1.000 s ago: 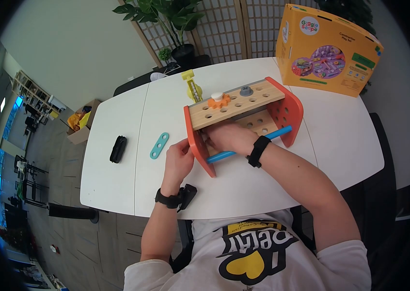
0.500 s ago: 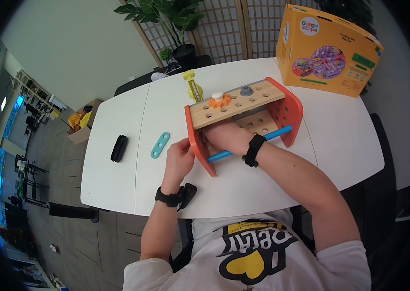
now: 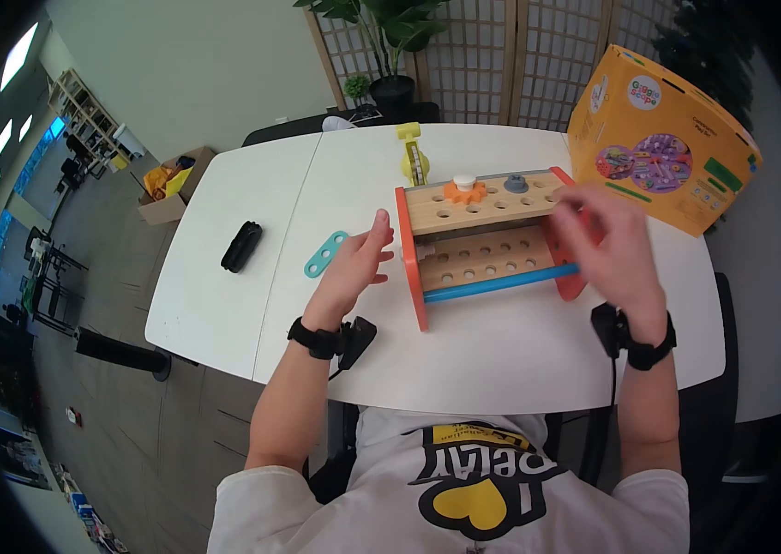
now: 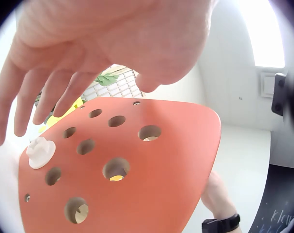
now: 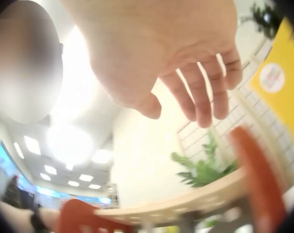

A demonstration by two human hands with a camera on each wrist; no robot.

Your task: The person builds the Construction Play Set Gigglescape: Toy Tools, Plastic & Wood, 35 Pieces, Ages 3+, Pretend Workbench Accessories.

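Note:
A toy workbench (image 3: 427,222) with red side panels, perforated wooden boards and a blue front rod (image 3: 501,283) stands on the white table. Its top carries an orange gear (image 3: 475,195) with a white cap, and a grey knob (image 3: 516,185). My left hand (image 3: 352,268) hovers beside the left panel (image 4: 176,145), fingers extended and holding nothing. A white plastic nut (image 4: 40,153) sits at one of that panel's holes. Over the right panel my right hand (image 3: 614,242) is raised, blurred, with spread fingers and nothing in them. Near the left hand lies a teal strip (image 3: 332,246) with holes.
Behind the bench's left end stands a yellow toy piece (image 3: 415,164) with a ruled scale. A black case (image 3: 242,246) lies at the table's left. The large orange-yellow play set box (image 3: 612,115) stands at the back right.
My right hand has come out of the bench's inside and moved right, over the right panel. My left hand has let go of the left panel and opened. The view has shifted.

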